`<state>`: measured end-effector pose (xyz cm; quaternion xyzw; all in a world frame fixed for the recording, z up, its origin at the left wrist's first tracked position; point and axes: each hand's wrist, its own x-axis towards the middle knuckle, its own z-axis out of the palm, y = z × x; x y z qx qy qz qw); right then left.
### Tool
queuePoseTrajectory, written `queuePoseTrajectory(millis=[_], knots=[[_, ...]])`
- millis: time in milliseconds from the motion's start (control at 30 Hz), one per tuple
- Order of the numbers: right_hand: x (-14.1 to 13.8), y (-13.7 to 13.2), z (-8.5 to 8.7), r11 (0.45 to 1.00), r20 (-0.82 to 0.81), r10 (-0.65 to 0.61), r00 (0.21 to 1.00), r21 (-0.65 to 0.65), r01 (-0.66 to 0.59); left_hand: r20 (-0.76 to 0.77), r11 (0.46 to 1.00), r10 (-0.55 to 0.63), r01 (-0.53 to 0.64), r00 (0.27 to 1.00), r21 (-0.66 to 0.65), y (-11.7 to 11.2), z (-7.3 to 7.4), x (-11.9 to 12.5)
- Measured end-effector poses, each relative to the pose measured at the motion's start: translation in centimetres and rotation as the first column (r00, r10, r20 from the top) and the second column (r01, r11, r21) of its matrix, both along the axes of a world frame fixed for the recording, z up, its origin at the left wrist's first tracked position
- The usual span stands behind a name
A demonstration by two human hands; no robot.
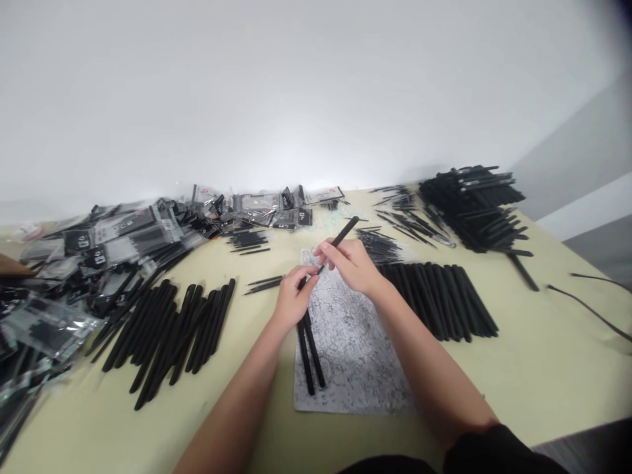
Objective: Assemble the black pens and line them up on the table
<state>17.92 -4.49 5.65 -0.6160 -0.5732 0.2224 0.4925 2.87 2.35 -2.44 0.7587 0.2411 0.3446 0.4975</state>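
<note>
While the left hand [292, 299] pinches two black plastic sticks [310, 352] over a speckled grey mat [355, 368], the right hand [351, 266] grips a slim black rod [344, 234] at their tops. A slackened pinch could scatter them among look-alike black sticks [172, 332] nearby.

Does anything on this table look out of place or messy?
Yes. One black stick lies askew at the edge of the far right stack. The packets on the left are heaped untidily, unlike the neat row beside the right hand.
</note>
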Motion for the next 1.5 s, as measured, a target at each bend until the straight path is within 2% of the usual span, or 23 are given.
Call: queuePoseTrajectory(millis=[300,500,700,833,967,1333,1500], knots=[[0.5,-0.8,1.9,0.981,0.224,0.041,0.974,-0.194,0.003,-0.017,1.000,-0.003,0.004,1.000,0.012,0.0,0.0,0.0],[0.8,-1.0,2.1,0.969,0.230,0.041,0.972,-0.246,0.017,-0.013,1.000,0.024,-0.024,1.000,-0.013,0.0,-0.1,0.0],[0.3,-0.6,1.7,0.978,0.140,0.095,0.986,-0.199,-0.066,-0.010,0.997,0.026,-0.027,1.000,-0.069,-0.1,0.2,0.0],[0.0,-0.5,1.6,0.977,0.242,0.142,0.960,-0.188,-0.097,-0.020,0.996,0.025,-0.027,0.999,-0.090,-0.2,0.4,0.0],[0.0,-0.6,1.7,0.991,0.276,0.089,0.957,-0.120,-0.058,-0.017,0.995,0.012,-0.014,1.000,-0.104,-0.2,0.4,0.0],[-0.6,-0.9,2.3,0.993,0.265,0.002,0.964,-0.110,0.028,-0.059,0.990,0.035,-0.043,0.998,-0.138,-0.1,0.6,-0.2],[-0.6,-1.0,2.4,0.997,0.283,-0.039,0.958,-0.046,0.054,-0.080,0.986,0.030,-0.043,0.996,-0.161,-0.2,1.0,-0.2]])
